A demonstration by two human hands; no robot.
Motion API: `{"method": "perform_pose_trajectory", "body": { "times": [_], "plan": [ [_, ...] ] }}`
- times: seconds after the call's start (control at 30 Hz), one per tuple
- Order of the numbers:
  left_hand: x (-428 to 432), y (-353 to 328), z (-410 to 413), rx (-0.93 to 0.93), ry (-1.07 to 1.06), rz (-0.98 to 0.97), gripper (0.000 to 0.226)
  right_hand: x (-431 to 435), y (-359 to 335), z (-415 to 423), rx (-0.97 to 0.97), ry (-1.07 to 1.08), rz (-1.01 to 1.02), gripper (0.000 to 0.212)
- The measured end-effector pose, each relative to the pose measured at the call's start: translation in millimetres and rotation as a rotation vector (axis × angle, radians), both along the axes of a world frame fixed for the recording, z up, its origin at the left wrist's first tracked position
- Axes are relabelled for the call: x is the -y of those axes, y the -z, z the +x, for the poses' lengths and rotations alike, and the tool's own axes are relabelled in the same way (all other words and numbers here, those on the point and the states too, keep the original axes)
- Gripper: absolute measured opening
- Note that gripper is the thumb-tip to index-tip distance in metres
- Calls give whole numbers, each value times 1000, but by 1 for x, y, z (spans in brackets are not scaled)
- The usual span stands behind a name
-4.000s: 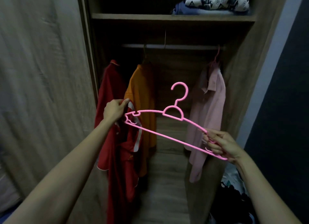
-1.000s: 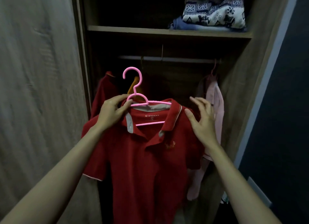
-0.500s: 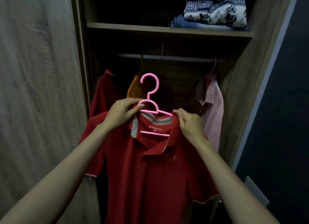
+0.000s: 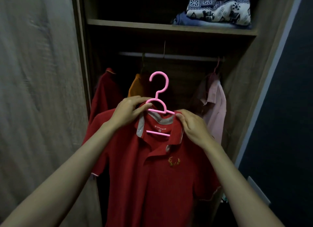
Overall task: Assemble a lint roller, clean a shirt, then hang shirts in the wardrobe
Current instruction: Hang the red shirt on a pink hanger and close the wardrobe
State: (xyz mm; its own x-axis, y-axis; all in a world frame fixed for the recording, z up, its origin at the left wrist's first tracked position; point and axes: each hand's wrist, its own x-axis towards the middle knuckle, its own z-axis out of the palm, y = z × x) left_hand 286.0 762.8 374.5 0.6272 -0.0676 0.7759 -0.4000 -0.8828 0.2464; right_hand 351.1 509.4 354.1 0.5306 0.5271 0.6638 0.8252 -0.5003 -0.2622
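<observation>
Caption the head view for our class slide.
Left hand and right hand hold red polo on pink hanger before wardrobe rail.

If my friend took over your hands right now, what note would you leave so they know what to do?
Left hand: grips the pink hanger at its left shoulder, by the collar.
Right hand: pinches the red polo shirt collar at the hanger's right side.
Done: the polo is on the hanger, held up in front of the open wardrobe.
Left: hook it on the rail, probably in the gap between the orange shirt and the pink shirt.
</observation>
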Motion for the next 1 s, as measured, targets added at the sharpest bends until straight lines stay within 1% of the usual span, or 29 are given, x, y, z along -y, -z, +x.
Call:
{"method": "perform_pose_trajectory", "body": {
  "times": [0.1,0.17,0.3,0.4,0.5,0.53,0.57,0.63,0.77,0.8,0.83,0.9,0.93,1.0],
  "plan": [
    [14,-5,0,4,18,57,39,-10,-8,-5,51,-25,-4,33],
    [14,-8,-1,0,11,80,40,-7,-11,-2,40,-25,54,34],
    [-3,-6,-6,-7,-61,122,39,10,-11,5,-29,-33,191,24],
    [0,-1,-5,-10,-39,51,38,21,-20,-3,-194,-114,130,24],
    [7,-1,-4,-5,55,-43,30,57,-33,-7,-399,-182,-66,29],
    [10,-2,-5,-4,91,-72,27,73,-35,-8,-483,-197,-107,29],
    [14,-3,-6,-2,123,-98,24,88,-36,-9,-559,-209,-103,29],
    [26,-6,-6,-3,175,-132,23,112,-34,-13,-646,-230,5,29],
    [44,-9,4,-61,243,-127,36,148,-31,-19,-637,-196,132,22],
    [44,-7,6,-71,245,-135,40,159,-32,-21,-638,-181,160,21],
    [42,-5,6,-70,233,-140,43,172,-33,-22,-635,-164,190,27],
    [33,1,5,-56,153,-119,48,197,-37,-26,-616,-111,246,41],
    [26,6,4,-41,86,-87,50,207,-39,-28,-614,-85,282,38],
    [12,15,2,17,-67,-2,47,216,-45,-32,-630,-57,343,23]
  ]
}}
